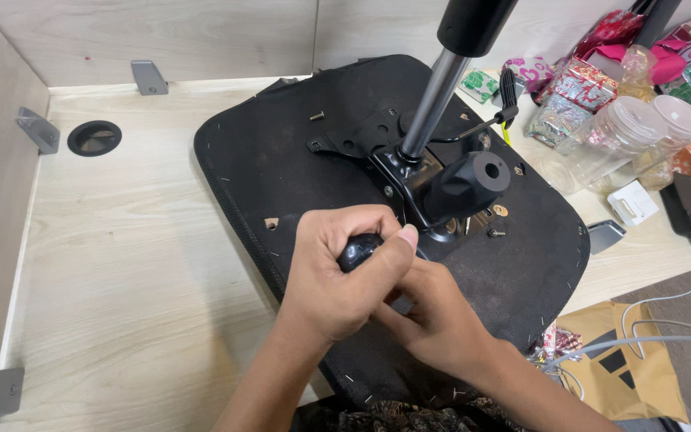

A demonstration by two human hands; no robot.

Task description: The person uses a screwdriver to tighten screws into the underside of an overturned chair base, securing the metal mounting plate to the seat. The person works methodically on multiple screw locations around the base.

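Left hand (344, 272) closed around black screwdriver handle (359, 250): rigid, smooth, best gripped full-fist. Right hand (433, 316) underneath, fingers curled; hold cannot tell.

Shiny foil-wrapped packages (577, 92) top right; tan paper bag (629, 368), black stripes, bottom right.

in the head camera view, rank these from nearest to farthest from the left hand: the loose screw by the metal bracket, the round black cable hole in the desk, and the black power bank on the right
From the left hand:
1. Loose dark screw, on the black seat base, right of the hand.
2. Round black cable hole, far left of the pale wooden desk.
3. Black rectangular power bank, at the far right edge.
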